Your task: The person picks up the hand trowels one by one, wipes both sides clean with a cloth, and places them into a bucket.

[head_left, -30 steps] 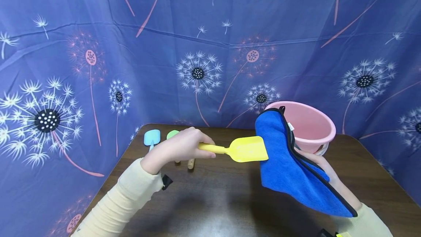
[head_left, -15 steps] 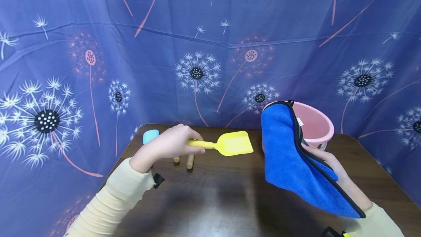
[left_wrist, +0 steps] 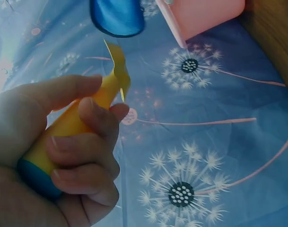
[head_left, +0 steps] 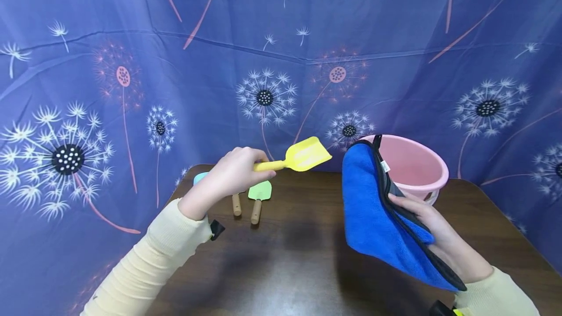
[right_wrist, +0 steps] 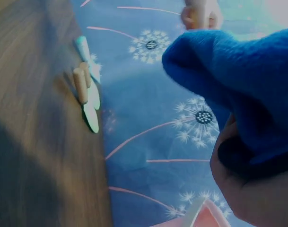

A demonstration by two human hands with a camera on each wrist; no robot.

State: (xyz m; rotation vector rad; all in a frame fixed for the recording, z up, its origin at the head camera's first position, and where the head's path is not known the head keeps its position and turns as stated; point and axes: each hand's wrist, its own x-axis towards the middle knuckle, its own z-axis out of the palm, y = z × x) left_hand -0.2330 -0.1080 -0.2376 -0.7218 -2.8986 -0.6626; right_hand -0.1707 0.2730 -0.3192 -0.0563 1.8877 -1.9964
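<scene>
My left hand (head_left: 239,172) curls its fingers round the handle of a yellow toy shovel (head_left: 307,154), whose blade points right, raised above the table. In the left wrist view the handle ends in a blue-green cap. My right hand (head_left: 439,230) grips a blue cloth (head_left: 373,204) with black edging and a small white tag; the cloth drapes over much of that hand and hides some fingers. Between the shovel blade and the cloth there is a gap. Behind the cloth stands a pink bucket (head_left: 412,160), partly covered by it in the head view.
On the brown table (head_left: 298,267), at the back left, lie a green shovel (head_left: 260,190) with a wooden handle, another wooden handle (head_left: 236,205) and a light blue tool (head_left: 199,177) mostly behind my left hand. A dandelion-print blue curtain (head_left: 210,77) hangs along the back and sides.
The yellow shovel has moved left and up, away from the cloth it overlapped a second ago, and its blade now tilts upward. The right hand and cloth have shifted only slightly.
</scene>
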